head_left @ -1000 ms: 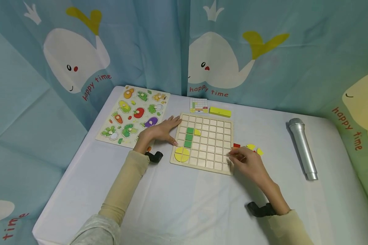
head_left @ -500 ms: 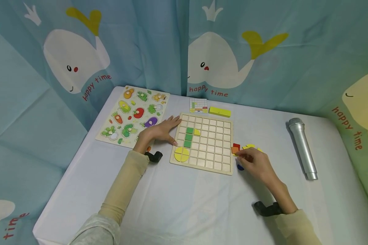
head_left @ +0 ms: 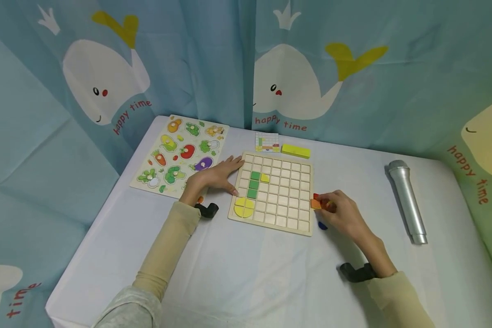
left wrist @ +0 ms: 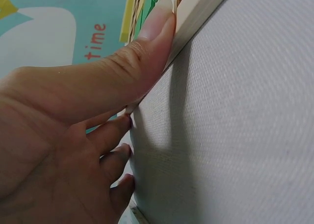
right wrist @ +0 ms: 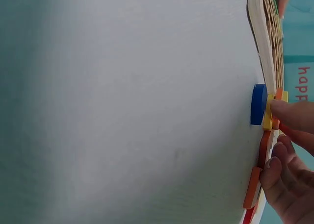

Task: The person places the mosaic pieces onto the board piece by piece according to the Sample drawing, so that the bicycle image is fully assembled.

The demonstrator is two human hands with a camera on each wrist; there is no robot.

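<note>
My left hand (head_left: 218,176) rests with spread fingers along the left edge of a wooden grid board (head_left: 282,199); its thumb (left wrist: 159,25) lies against the board's side. Set in the grid are a column of green tiles (head_left: 253,184), a yellow quarter-circle (head_left: 264,177) and a yellow circle (head_left: 243,207) made of quarter pieces. At the board's right edge my right hand (head_left: 342,212) pinches an orange square tile (head_left: 315,204) between thumb and finger. A red tile (head_left: 316,196) and a blue rounded piece (right wrist: 258,105) lie close by. My right hand hides most other loose pieces.
A vegetable puzzle board (head_left: 180,152) lies at the back left. Behind the grid board are a small pattern card (head_left: 267,142) and a yellow block (head_left: 296,151). A silver microphone (head_left: 408,202) lies at the right. Curtains (head_left: 213,54) hang close behind the table.
My right hand has moved from the grid board's right edge to the loose pieces beside it and now pinches the orange tile. My left hand has stayed on the board.
</note>
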